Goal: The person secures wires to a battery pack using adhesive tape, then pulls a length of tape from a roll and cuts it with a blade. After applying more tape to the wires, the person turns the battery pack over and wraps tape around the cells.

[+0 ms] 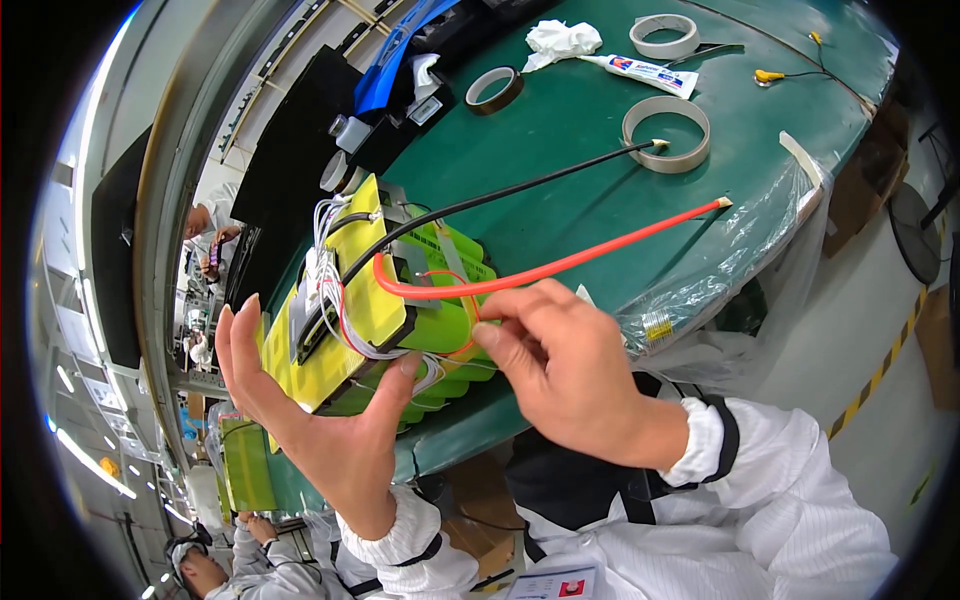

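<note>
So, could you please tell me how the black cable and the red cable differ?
The red cable is bright orange-red; the black cable is dark. The red cable bends sharply near the pack, while the black cable curves gently. In this view, the black cable's tip overlaps the nearest tape roll; the red cable's lies farther right. Both extend from the pack and end in pale tips.
</note>
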Demonstrator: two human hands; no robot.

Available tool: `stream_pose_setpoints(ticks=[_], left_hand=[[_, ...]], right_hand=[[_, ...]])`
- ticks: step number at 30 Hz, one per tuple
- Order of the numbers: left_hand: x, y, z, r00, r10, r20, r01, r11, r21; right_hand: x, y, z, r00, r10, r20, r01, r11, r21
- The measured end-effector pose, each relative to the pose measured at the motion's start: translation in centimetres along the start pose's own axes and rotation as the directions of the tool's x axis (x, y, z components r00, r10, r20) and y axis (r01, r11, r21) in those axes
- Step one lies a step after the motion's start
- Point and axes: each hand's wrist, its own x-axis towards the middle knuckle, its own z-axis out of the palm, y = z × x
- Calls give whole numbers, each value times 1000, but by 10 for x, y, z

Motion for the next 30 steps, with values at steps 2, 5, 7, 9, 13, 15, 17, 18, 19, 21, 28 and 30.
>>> stream_pose_setpoints(ticks=[2,5,7,9,13,15,17,18,19,21,28,30], left_hand=[[0,-1,0,1000,8,4,-8,1000,-5],[-1,-2,1,1000,10,5,-9,1000,-8],[0,-2,1,1000,5,4,-5,1000,-8],[0,-2,1,1000,-2,16,2,1000,-18],[2,0,0,1000,-2,10,3,1000,-10],[2,0,1,1000,7,4,-7,1000,23],[1,0,-1,1000,10,-1,-10,999,41],[1,0,-2,1000,15,1,-15,998,57],[1,2,-2,1000,14,-3,-14,996,84],[-1,1,0,1000,-19,5,19,998,57],[-9,-3,-1,990,-130,-48,132,990,44],[-14,-3,3,982,-167,-86,169,985,19]], right_hand=[[-4,1,2,997,-70,-15,69,995,-73],[-6,6,5,974,-224,-31,214,959,-183],[-6,4,4,974,-224,-5,219,955,-201],[-4,4,3,982,-187,-12,182,969,-167],[5,1,-9,995,-95,32,98,986,-133],[7,-2,-8,995,-95,16,96,988,-120],[8,-2,-8,992,-86,94,95,991,-98],[8,-1,-9,989,-103,104,113,989,-93],[7,0,-10,990,-78,119,90,990,-107],[6,-4,-15,986,-78,147,96,988,-123],[24,-63,-31,855,-405,325,483,850,-211],[48,-80,-31,797,-449,403,564,792,-233]])
